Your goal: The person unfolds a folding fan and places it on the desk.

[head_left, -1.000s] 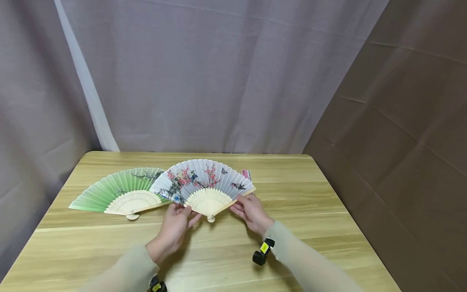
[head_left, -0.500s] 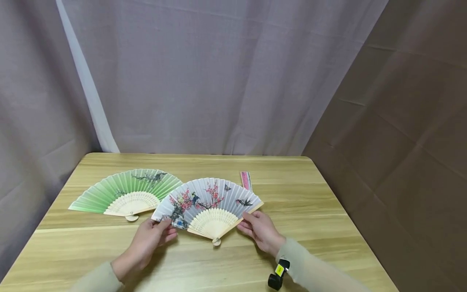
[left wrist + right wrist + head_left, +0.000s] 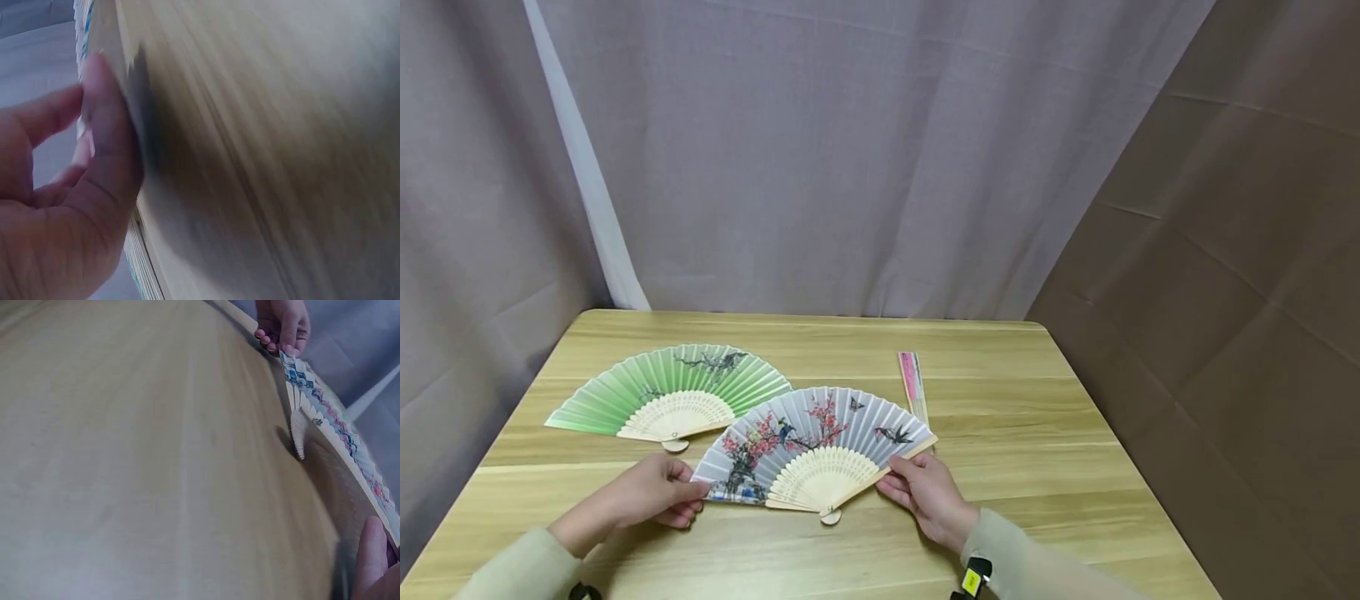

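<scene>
A spread folding fan, greyish white with red blossoms, birds and pale wooden ribs, is held low over the table in the head view. My left hand pinches its left corner between thumb and fingers. On the other side, my right hand grips the right guard stick, thumb on top. In the right wrist view the fan appears edge-on, stretched between both hands, its pivot end low at the wood. The left wrist view shows my thumb and fingers closed at the fan's edge.
Behind and to the left lies a second spread fan, green with a dark branch, its right end close to the white one. A narrow pink and white item lies behind the white fan's right side. Curtains surround the wooden table.
The white fan has come nearer to me, off the green fan it overlapped. My left hand has shifted left from near the pivot to the fan's left corner. More of the pink item shows.
</scene>
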Demonstrator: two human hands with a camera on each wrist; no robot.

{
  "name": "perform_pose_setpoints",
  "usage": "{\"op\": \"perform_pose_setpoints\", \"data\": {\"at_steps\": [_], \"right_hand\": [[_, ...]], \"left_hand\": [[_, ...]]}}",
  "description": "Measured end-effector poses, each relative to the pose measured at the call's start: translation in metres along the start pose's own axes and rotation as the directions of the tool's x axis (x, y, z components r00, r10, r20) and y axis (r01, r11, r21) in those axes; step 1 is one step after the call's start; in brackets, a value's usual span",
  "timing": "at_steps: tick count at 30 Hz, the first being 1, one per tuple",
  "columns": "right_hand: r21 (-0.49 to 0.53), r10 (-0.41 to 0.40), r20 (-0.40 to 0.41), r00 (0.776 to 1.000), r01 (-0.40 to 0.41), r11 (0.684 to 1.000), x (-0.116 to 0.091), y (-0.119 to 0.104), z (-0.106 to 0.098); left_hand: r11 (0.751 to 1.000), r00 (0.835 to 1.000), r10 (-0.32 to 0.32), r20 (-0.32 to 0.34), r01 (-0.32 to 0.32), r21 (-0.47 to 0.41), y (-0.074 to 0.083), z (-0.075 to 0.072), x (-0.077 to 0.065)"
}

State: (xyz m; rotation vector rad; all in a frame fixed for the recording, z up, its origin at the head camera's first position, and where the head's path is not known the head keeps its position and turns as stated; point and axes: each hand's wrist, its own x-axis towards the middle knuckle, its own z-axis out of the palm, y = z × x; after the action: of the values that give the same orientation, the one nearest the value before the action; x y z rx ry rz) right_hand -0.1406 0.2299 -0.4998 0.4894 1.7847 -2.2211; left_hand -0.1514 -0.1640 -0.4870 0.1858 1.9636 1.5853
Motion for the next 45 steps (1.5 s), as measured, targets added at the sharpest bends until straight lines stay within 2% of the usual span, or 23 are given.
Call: {"op": "perform_pose_setpoints", "data": {"at_steps": [4, 8, 13, 22, 28, 33, 36, 40, 45], "right_hand": [[-0.02, 0.019, -0.017, 1.0, -0.019, 1.0, -0.008, 0.004, -0.001], [-0.021, 0.029, -0.019, 0.999, -0.03, 0.999, -0.011, 0.003, -0.001], [-0.029, 0.047, -0.024, 0.999, -0.048, 0.998, -0.013, 0.001, 0.001], [-0.05, 0.095, -0.026, 0.995, -0.097, 0.994, -0.016, 0.0, -0.003], [-0.082, 0.104, 0.009, 0.995, -0.103, 0.991, -0.018, -0.003, -0.007], [-0.131, 0.099, -0.024, 0.995, -0.102, 0.986, -0.019, -0.015, -0.016], [-0.162, 0.04, -0.064, 0.997, -0.05, 0.985, -0.012, -0.025, -0.023], [-0.194, -0.09, -0.111, 0.99, 0.067, 0.979, 0.006, -0.043, -0.029], [-0.264, -0.2, -0.16, 0.967, 0.154, 0.952, 0.037, -0.065, -0.033]], "left_hand": [[0.997, 1.0, -0.025, 0.014, 0.024, 0.069, 0.0, 0.002, -0.002], [0.992, 0.999, -0.043, -0.025, 0.046, 0.119, 0.003, 0.003, -0.004], [0.988, 0.996, -0.063, -0.057, 0.07, 0.141, 0.004, 0.004, -0.002], [0.988, 0.995, -0.04, -0.092, 0.053, 0.146, 0.007, 0.006, -0.002], [0.979, 0.992, -0.038, -0.124, 0.062, 0.193, 0.009, 0.007, -0.004], [0.96, 0.985, -0.039, -0.169, 0.084, 0.267, 0.014, 0.007, -0.005], [0.934, 0.981, 0.013, -0.192, 0.056, 0.352, 0.023, 0.005, -0.003], [0.913, 0.973, 0.131, -0.189, -0.045, 0.405, 0.041, 0.007, 0.007], [0.902, 0.947, 0.234, -0.221, -0.127, 0.412, 0.068, 0.027, 0.031]]}}
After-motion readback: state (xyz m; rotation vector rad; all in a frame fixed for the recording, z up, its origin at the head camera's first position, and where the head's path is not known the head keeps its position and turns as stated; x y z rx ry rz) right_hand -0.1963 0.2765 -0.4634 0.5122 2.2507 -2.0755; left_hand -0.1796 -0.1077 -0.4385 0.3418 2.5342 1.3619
